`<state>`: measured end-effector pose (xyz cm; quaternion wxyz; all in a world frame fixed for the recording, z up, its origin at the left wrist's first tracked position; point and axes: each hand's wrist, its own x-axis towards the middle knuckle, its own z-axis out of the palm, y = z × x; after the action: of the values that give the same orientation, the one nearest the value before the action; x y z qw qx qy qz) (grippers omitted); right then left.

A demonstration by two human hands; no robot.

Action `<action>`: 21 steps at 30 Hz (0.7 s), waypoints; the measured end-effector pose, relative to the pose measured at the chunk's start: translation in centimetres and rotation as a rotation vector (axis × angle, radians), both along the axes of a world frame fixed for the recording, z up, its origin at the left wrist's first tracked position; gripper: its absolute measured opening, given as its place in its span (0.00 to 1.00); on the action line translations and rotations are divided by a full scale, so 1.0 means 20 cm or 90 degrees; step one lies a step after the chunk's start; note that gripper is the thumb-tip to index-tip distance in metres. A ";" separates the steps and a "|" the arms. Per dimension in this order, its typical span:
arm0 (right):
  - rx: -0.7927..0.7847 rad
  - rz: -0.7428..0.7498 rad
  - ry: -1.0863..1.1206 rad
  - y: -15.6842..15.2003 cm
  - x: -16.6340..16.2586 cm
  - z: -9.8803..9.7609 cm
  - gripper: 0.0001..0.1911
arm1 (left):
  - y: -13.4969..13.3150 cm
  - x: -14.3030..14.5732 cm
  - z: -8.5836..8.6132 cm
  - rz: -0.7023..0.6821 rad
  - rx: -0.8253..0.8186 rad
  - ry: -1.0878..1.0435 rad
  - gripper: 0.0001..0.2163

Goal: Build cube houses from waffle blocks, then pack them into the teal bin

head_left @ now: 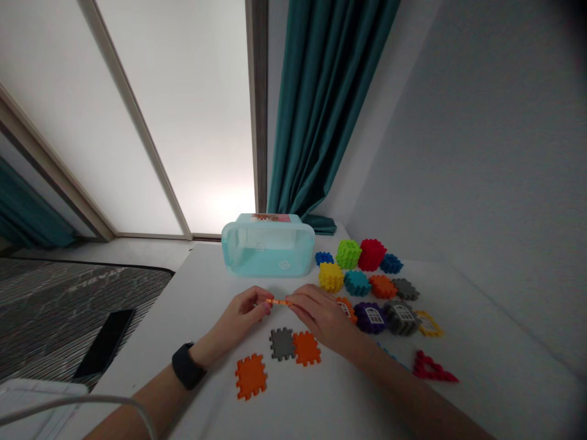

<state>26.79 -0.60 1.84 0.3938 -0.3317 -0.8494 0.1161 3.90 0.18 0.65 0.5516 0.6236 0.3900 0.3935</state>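
An orange interlocking tile (pixel 277 302), seen almost edge-on, is held between my two hands above the white table. My left hand (pixel 247 313), with a black watch at the wrist, pinches its left end. At the other end, my right hand (pixel 320 311) closes its fingers on the same tile, its back hiding part of the grip. Below the hands lie a grey tile (pixel 282 344) and an orange square tile (pixel 307 348), side by side. Nearer to me on the left is a separate orange notched tile (pixel 251 376).
A translucent teal bin (pixel 268 247) lies on its side at the back. Rows of stacked tiles, such as a yellow stack (pixel 331 277) and a red stack (pixel 372 254), stand to the right. A red triangle (pixel 433 368) lies beside my right forearm. A cable (pixel 92 399) crosses bottom left.
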 end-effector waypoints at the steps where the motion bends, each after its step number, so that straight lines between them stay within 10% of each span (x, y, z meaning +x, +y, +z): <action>1: 0.071 0.006 -0.029 -0.01 0.01 -0.01 0.10 | 0.00 -0.01 0.00 -0.007 0.021 0.026 0.19; 10: 0.262 0.002 -0.143 0.00 0.04 0.00 0.09 | 0.00 -0.03 -0.01 0.009 0.164 0.169 0.16; 21: 0.150 -0.033 -0.126 0.01 0.03 0.00 0.11 | -0.01 -0.04 -0.03 0.045 0.330 0.137 0.19</action>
<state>27.42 -0.44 1.76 0.3473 -0.3148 -0.8829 -0.0275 3.01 0.03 0.06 0.3148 0.7681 0.3541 0.4308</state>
